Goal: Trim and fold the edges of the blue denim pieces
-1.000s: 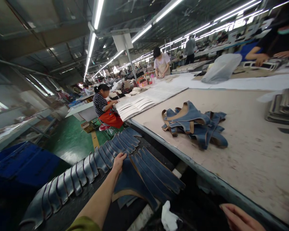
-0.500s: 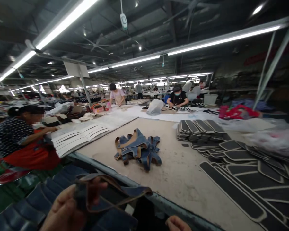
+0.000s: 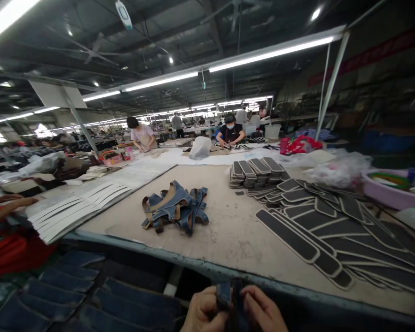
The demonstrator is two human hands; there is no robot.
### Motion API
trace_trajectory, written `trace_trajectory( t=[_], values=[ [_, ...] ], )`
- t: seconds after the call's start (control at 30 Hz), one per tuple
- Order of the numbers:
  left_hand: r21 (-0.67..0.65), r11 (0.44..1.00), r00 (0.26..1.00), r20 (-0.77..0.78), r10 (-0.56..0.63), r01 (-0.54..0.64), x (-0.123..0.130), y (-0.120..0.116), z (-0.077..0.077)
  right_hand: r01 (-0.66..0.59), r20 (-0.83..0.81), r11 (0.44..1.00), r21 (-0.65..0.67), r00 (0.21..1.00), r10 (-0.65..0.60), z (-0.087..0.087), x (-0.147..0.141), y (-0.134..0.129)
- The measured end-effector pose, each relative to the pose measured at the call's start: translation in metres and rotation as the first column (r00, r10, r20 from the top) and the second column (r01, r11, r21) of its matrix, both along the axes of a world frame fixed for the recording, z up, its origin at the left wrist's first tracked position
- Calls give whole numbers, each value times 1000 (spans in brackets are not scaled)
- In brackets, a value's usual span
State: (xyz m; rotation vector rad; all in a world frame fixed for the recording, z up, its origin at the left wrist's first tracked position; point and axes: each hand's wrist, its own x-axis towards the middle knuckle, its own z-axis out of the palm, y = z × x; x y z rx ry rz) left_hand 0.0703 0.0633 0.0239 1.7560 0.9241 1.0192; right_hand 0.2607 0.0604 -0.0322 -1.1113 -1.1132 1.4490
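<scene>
Low in the middle, my left hand (image 3: 204,311) grips a dark-blue strap-like piece (image 3: 223,296), folded over at its top. My right hand (image 3: 263,308) is beside it, thumb and fingers closed on the same piece's other side. Both hands are in front of the table edge, and the lower part of the piece is hidden by them. On the table, beyond the hands, lies a loose heap of blue cut-out pieces (image 3: 183,205) with tan undersides. Below the table edge at the left, flat blue pieces (image 3: 55,286) overlap in rows.
Black panels with pale borders (image 3: 287,235) lie in stacks across the right of the beige table (image 3: 224,249). White strips (image 3: 79,207) cover the left side. A purple basin (image 3: 383,189) stands far right. Co-workers sit at the left and across the table.
The view has turned right. My left hand has come across to my right hand; the blue piece, earlier looped out from the left hand alone, is now gathered between both.
</scene>
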Motion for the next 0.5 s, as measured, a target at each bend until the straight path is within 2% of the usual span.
trace_trajectory(
  t=[0.07, 0.2, 0.27, 0.33, 0.37, 0.43, 0.5],
  values=[
    [-30, 999, 999, -47, -26, 25, 7, -8, 3, -63, -59, 997, 50, 996, 66, 9, 1, -7],
    [-89, 987, 985, -101, -139, 131, 14, -16, 5, -160, -128, 987, 21, 978, 162, 22, 0, -13],
    [-115, 982, 980, -113, -165, 152, 13, -18, 2, -146, -65, 989, 31, 987, 148, 27, -1, -14],
    [-229, 966, 987, -77, -138, 117, 11, -22, -3, -125, 30, 990, 69, 992, 124, 31, -3, -15],
    [-324, 941, 993, -28, -116, 101, 9, -25, -4, -116, 57, 990, 84, 992, 112, 33, -3, -16],
    [-508, 854, 992, 103, -70, 113, 6, -29, -4, -88, 68, 991, 97, 994, 82, 34, -5, -18],
    [-590, 793, 980, 191, -48, 154, 1, -34, -2, -48, 72, 993, 111, 997, 40, 32, -6, -19]
  ],
)
